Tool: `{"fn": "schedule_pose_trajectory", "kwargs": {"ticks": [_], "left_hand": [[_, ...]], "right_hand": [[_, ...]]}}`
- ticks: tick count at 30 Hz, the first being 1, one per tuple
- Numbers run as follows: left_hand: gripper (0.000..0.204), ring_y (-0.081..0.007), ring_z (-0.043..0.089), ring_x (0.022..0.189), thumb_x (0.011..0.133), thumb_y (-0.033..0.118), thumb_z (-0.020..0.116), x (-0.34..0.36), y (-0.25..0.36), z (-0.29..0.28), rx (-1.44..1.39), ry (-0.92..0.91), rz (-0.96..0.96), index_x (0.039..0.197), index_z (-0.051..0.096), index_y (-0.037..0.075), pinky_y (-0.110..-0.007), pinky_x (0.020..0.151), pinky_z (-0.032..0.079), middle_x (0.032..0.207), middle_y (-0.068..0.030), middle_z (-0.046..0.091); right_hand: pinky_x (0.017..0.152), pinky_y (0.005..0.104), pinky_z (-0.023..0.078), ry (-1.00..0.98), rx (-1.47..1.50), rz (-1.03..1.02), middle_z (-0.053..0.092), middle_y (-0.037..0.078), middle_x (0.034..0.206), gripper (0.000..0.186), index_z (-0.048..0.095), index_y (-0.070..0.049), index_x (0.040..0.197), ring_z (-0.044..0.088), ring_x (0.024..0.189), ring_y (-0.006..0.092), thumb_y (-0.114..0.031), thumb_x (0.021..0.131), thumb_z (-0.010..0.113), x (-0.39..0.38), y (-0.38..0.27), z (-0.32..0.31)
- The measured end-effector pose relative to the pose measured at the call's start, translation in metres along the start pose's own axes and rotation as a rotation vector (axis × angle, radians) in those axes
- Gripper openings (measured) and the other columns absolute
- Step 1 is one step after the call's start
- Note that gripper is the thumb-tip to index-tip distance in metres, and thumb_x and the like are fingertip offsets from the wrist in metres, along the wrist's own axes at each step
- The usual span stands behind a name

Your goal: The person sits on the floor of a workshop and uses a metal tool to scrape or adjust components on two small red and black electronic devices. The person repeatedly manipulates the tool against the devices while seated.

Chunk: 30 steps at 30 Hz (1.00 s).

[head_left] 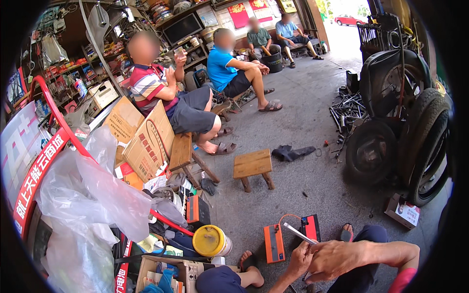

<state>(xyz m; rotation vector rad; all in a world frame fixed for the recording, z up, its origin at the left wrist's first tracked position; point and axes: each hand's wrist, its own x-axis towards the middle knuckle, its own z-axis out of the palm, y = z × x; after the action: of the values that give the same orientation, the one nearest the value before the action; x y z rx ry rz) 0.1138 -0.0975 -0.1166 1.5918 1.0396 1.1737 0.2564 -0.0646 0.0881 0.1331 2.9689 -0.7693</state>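
In front of me, my left hand is closed around the lower end of a slim whitish bar. The bar tilts up to the left, and its kind is unclear. My right hand is closed too, with its fingertips at the same end of the bar. Just beyond the hands, an orange battery stands on the floor. To its right is a black and red battery, partly behind the bar. A thin orange wire arches between the two batteries.
A yellow-lidded bucket and an open carton stand at left. Ahead are a wooden stool and a dark cloth. Tyres, a small box and scattered tools lie right. Several people sit farther back.
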Motion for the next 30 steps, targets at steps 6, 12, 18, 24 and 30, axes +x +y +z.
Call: {"fn": "schedule_pose_trajectory", "kwargs": {"ticks": [6,12,18,24,30], "left_hand": [[0.018,-0.0164,0.052,0.069,0.099,0.019,0.055,0.005,0.027,-0.005,0.126,-0.043,0.017,0.099,0.055,0.001,-0.031,0.062,0.044,0.078,-0.0091,0.051],[0.015,-0.031,0.06,0.077,0.097,0.014,0.054,0.013,0.045,-0.018,0.23,-0.369,0.069,0.104,0.051,0.001,-0.038,0.068,0.048,0.086,-0.0153,0.056],[0.016,-0.0258,0.064,0.094,0.098,0.01,0.052,0.013,0.034,-0.02,0.046,-0.251,-0.22,0.11,0.053,-0.001,-0.037,0.078,0.051,0.095,-0.0157,0.061],[0.029,-0.0302,0.063,0.11,0.098,0.004,0.049,0.006,0.015,-0.012,0.034,-0.157,-0.156,0.126,0.047,-0.001,-0.035,0.087,0.054,0.118,-0.0199,0.061],[0.025,-0.0239,0.07,0.085,0.091,0.005,0.062,0.01,0.021,-0.009,0.367,-0.092,0.088,0.114,0.058,-0.002,-0.032,0.068,0.056,0.096,-0.0158,0.069]], "right_hand": [[0.07,0.0481,0.049,0.495,-0.946,0.689,0.066,0.014,0.091,0.023,0.064,-0.008,0.088,0.065,0.076,0.0293,-0.03,0.085,0.057,-0.063,0.043,-0.024],[0.086,0.0391,0.042,0.506,-0.325,0.864,0.065,0.011,0.082,0.028,0.066,-0.004,0.079,0.063,0.089,0.0259,-0.033,0.079,0.068,-0.05,0.068,0.001],[0.072,0.0415,0.051,0.054,-0.063,1.07,0.069,0.017,0.081,0.033,0.072,0.0,0.083,0.068,0.087,0.0309,-0.033,0.083,0.063,-0.067,0.083,0.014],[0.082,0.0419,0.051,0.004,0.059,1.1,0.07,0.015,0.089,0.037,0.071,-0.002,0.092,0.066,0.093,0.0317,-0.037,0.085,0.062,-0.086,0.098,0.033],[0.09,0.0409,0.048,-0.047,0.153,1.136,0.069,0.015,0.101,0.04,0.07,-0.005,0.102,0.063,0.104,0.0304,-0.041,0.088,0.061,-0.093,0.098,0.036]]}}
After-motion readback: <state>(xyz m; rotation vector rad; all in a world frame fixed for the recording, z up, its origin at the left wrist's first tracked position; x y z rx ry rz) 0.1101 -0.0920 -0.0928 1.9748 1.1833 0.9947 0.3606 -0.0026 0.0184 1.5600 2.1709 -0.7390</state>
